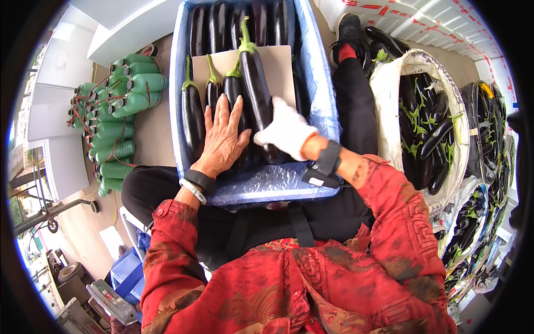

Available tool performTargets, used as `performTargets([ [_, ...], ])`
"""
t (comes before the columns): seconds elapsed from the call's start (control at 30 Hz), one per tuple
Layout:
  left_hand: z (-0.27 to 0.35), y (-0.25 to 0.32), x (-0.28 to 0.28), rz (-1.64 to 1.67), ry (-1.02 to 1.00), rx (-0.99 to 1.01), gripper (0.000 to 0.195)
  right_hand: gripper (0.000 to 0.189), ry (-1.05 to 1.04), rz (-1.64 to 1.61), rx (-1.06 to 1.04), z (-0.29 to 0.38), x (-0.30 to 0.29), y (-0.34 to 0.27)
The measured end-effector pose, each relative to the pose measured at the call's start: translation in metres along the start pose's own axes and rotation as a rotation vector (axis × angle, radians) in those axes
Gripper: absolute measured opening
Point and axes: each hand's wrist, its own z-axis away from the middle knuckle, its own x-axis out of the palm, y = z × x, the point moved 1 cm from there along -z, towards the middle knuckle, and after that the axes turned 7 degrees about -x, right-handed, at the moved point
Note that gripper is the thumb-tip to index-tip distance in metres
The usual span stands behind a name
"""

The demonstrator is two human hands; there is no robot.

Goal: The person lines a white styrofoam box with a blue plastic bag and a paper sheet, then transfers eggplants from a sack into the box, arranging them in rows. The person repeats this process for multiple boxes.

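Observation:
My left hand (pixel 223 140), bare, lies flat with its fingers spread over eggplants in the near half of a box lined with blue plastic film (pixel 326 89). In a white glove, my right hand (pixel 288 129) grips the lower part of a long dark eggplant (pixel 255 79), whose green stem points away from me. That eggplant lies over a beige cardboard sheet (pixel 280 62). Left of my left hand, another eggplant (pixel 192 112) runs along the box wall. Beyond the cardboard, several eggplants (pixel 219 29) sit side by side. My hands hide parts of the near row.
Tied green plastic bottles (pixel 137 83) lie on the floor at left, beside white foam boxes (pixel 129 25). At right stands a white woven sack (pixel 384 87) full of eggplants, with more bags of eggplants (pixel 467 225) behind it. My leg (pixel 354 104) stretches along the box's right side.

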Motion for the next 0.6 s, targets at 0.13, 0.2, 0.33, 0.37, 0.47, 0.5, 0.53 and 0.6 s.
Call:
performTargets([
  [0.13, 0.001, 0.0, 0.003, -0.017, 0.016, 0.001, 0.078, 0.055, -0.183, -0.54, 0.129, 0.005, -0.006, 0.019],
  [0.2, 0.001, 0.001, 0.004, -0.029, 0.025, 0.005, 0.077, 0.06, -0.122, 0.051, 0.072, 0.008, -0.003, 0.023],
  [0.33, 0.0, 0.002, 0.001, -0.037, -0.01, -0.005, 0.074, 0.06, -0.051, 0.264, 0.042, 0.01, 0.007, 0.02],
  [0.37, 0.0, 0.002, -0.001, -0.034, -0.029, -0.023, 0.073, 0.058, -0.019, 0.212, 0.041, 0.01, 0.005, 0.02],
  [0.47, 0.003, 0.004, -0.009, 0.001, 0.001, 0.002, 0.073, 0.051, -0.134, 0.114, -0.081, 0.007, 0.002, 0.026],
  [0.5, 0.001, 0.006, -0.011, 0.028, -0.041, 0.003, 0.072, 0.044, -0.147, 0.278, -0.122, 0.006, -0.001, 0.031],
  [0.53, 0.001, 0.009, -0.012, 0.04, 0.005, 0.043, 0.068, 0.035, -0.262, 0.307, -0.171, 0.003, 0.0, 0.036],
  [0.6, -0.002, 0.019, -0.013, -0.031, 0.053, 0.117, 0.067, 0.026, -0.379, 0.485, -0.328, 0.0, 0.005, 0.044],
])
